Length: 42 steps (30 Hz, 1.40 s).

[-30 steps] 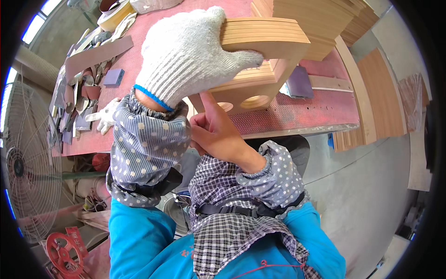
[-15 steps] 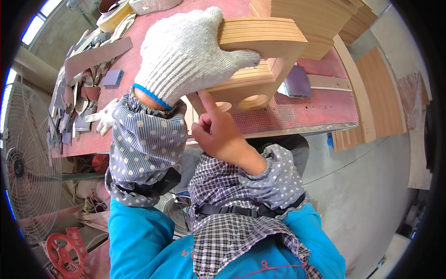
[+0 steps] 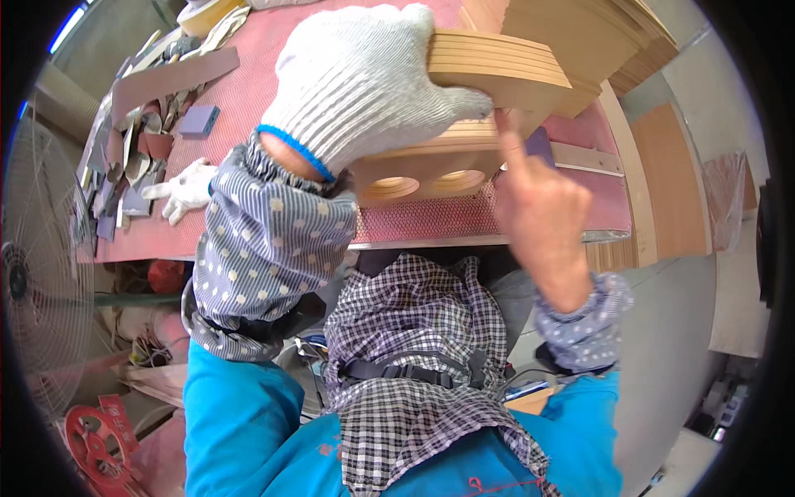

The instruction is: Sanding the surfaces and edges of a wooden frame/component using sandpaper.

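Observation:
My left hand (image 3: pixel 373 87), in a white knit glove with a blue cuff, grips a stack of light wooden boards (image 3: pixel 501 66) standing on edge on the red mesh-covered table (image 3: pixel 422 225). Its thumb lies across the near side, while the other fingers are hidden behind the stack. Two round holes show low in the boards, with a larger cutout above them. Bare and slightly blurred, my right hand (image 3: pixel 546 219) has its index finger stretched out against the boards by the left thumb, the remaining fingers curled. Nothing shows in that hand.
Sandpaper strips (image 3: pixel 153 145), a purple block (image 3: pixel 199 122) and an empty white glove (image 3: pixel 186 189) lie at the left. Partly behind my right hand is another purple block (image 3: pixel 540 145). More wooden panels (image 3: pixel 571 45) stand far right. A large fan (image 3: pixel 45 273) stands left.
My right hand has moved right, from the stack's lower left to beside the left thumb. The left hand and boards sit slightly further right in view; the cutout is now mostly covered.

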### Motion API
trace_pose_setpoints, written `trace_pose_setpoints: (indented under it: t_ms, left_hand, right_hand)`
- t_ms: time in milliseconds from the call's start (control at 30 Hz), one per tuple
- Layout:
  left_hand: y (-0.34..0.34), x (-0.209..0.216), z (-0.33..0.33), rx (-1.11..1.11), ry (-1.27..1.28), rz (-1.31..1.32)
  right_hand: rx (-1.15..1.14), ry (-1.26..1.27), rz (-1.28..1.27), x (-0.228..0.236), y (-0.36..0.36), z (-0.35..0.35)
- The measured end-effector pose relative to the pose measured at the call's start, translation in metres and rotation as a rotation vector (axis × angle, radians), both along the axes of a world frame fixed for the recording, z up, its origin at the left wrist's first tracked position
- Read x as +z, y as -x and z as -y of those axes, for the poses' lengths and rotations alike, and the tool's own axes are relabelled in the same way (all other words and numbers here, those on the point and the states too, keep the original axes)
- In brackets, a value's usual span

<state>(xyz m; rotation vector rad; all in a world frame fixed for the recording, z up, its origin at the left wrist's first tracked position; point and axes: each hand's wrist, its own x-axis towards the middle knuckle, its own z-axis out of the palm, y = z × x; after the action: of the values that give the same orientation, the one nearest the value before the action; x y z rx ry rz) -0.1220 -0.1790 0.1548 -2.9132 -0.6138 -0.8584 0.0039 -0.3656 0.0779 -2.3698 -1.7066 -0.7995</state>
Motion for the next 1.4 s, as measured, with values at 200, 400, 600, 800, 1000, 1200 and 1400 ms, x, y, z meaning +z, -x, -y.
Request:
trace_pose_setpoints:
  t_ms: [200, 400, 600, 800, 1000, 1200, 1400]
  left_hand:
    - [0.004, -0.002, 0.000, 0.055, 0.028, -0.032]
    - [0.005, 0.004, 0.003, 0.066, 0.032, -0.046]
    - [0.002, -0.003, -0.002, 0.046, 0.029, -0.029]
    - [-0.001, -0.005, -0.004, 0.021, 0.025, 0.003]
    - [0.001, -0.007, -0.009, 0.036, 0.012, -0.021]
    - [0.003, -0.013, -0.009, -0.018, 0.012, 0.082]
    - [0.002, -0.009, -0.010, -0.048, 0.025, 0.030]
  right_hand:
    - [-0.075, 0.252, 0.357, -0.001, -0.026, 0.000]
    - [-0.034, 0.340, 0.276, -0.013, -0.031, 0.004]
    - [-0.019, 0.167, 0.239, 0.008, -0.034, -0.003]
    - [-0.025, 0.242, -0.300, -0.038, -0.013, -0.010]
    - [0.304, 0.149, -1.039, -0.040, 0.048, -0.036]
    - [0.732, -0.088, -2.410, -0.026, 0.058, -0.051]
    - [1.194, -0.709, -2.924, -0.005, 0.026, -0.035]
